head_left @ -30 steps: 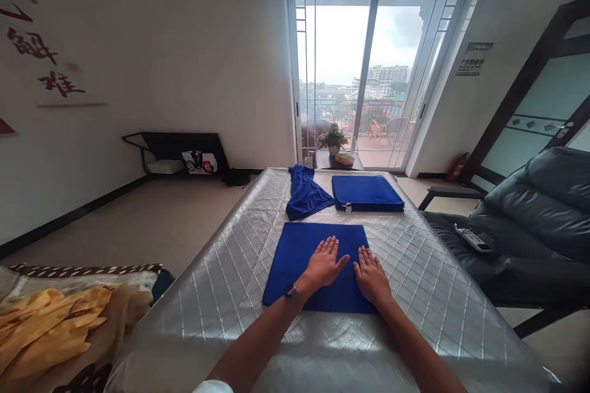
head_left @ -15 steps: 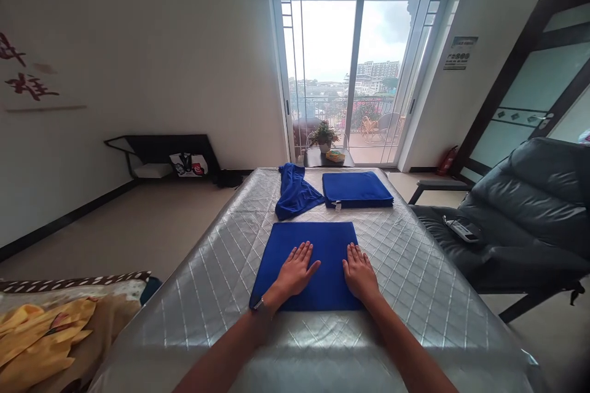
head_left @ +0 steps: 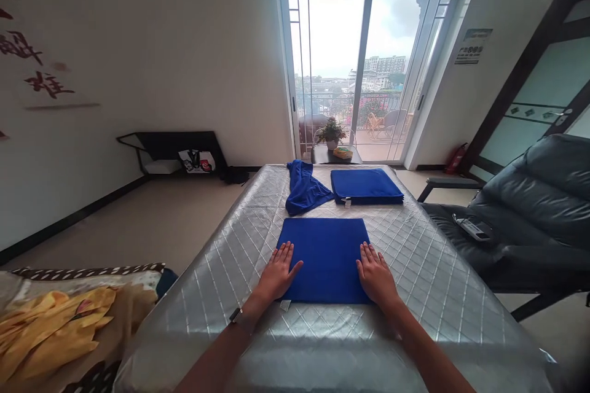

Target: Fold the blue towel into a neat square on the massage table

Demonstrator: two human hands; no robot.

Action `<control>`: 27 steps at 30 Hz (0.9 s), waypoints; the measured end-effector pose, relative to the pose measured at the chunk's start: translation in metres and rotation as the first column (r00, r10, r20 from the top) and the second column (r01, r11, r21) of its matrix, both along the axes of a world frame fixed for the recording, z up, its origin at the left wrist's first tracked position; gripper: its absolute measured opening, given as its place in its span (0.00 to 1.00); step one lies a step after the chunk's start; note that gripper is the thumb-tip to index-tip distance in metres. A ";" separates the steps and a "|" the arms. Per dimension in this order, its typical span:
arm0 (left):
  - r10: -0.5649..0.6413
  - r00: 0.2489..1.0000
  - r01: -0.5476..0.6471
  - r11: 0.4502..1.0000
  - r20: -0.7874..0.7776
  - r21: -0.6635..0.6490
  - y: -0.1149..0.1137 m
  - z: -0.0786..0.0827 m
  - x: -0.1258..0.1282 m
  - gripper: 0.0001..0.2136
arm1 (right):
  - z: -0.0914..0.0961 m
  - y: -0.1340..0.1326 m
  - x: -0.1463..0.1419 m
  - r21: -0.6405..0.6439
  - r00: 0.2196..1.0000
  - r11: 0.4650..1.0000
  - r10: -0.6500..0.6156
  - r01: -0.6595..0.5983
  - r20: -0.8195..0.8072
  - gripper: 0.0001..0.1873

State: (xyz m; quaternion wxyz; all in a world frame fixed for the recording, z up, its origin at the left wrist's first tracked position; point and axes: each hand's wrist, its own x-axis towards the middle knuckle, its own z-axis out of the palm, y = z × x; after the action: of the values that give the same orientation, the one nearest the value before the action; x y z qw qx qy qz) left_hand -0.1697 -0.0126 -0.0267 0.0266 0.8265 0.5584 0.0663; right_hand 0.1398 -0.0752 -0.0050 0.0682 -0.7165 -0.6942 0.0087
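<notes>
A blue folded cloth (head_left: 327, 261) lies flat in front of me on the silver quilted table cover (head_left: 221, 288). My left hand (head_left: 277, 273) rests palm down on its left edge, fingers stretched out and thumb apart. On the right edge lies my right hand (head_left: 375, 273), also flat with the fingers extended. A small white tag (head_left: 285, 305) sticks out at the cloth's near left corner. Farther back, a stack of folded blue cloths (head_left: 367, 185) sits to the right of a crumpled blue cloth (head_left: 305, 190). Neither hand grasps anything.
A dark padded armchair (head_left: 530, 215) stands right of the table with a grey device (head_left: 472, 228) on its seat. Yellow fabric (head_left: 59, 331) lies at the lower left. Beyond the far edge, a potted plant (head_left: 332, 132) stands before the glass sliding door (head_left: 332, 37).
My left hand has slid left from the middle of the cloth to its left edge. The near left corner's tag now shows. The view has shifted slightly.
</notes>
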 end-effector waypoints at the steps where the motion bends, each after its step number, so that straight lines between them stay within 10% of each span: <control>1: 0.002 1.000 -0.002 1.000 -0.007 -0.010 0.000 0.002 0.000 0.38 | -0.001 -0.008 0.000 -0.008 1.000 1.000 0.006 -0.006 -0.001 0.32; 6: -0.009 1.000 0.010 0.999 0.025 -0.032 -0.008 0.011 0.027 0.39 | -0.012 -0.041 -0.002 -0.050 0.999 0.999 0.016 -0.018 -0.048 0.33; 12: -0.450 0.881 0.446 0.893 0.143 0.063 -0.044 0.024 0.133 0.32 | -0.015 -0.046 -0.003 -0.082 1.000 0.997 0.008 -0.009 -0.019 0.32; 16: -0.543 0.825 0.538 0.840 0.156 0.077 -0.053 0.023 0.170 0.32 | -0.012 -0.048 -0.002 -0.083 0.999 0.996 0.043 -0.043 -0.006 0.32; 20: -0.495 0.858 0.494 0.869 0.137 0.044 -0.046 0.012 0.148 0.32 | -0.010 -0.048 -0.004 -0.073 0.999 0.997 0.019 -0.023 -0.047 0.31; 27: -0.181 0.982 0.182 0.983 0.043 -0.002 -0.045 -0.006 0.037 0.33 | -0.011 -0.047 -0.006 -0.066 0.994 0.998 -0.013 0.006 -0.110 0.33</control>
State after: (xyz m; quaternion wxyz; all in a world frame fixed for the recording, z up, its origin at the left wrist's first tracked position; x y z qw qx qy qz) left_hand -0.1323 -0.0574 -0.0326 0.0469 0.8723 0.4802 0.0793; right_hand 0.1341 -0.1226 -0.0161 0.0827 -0.7200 -0.6854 0.0707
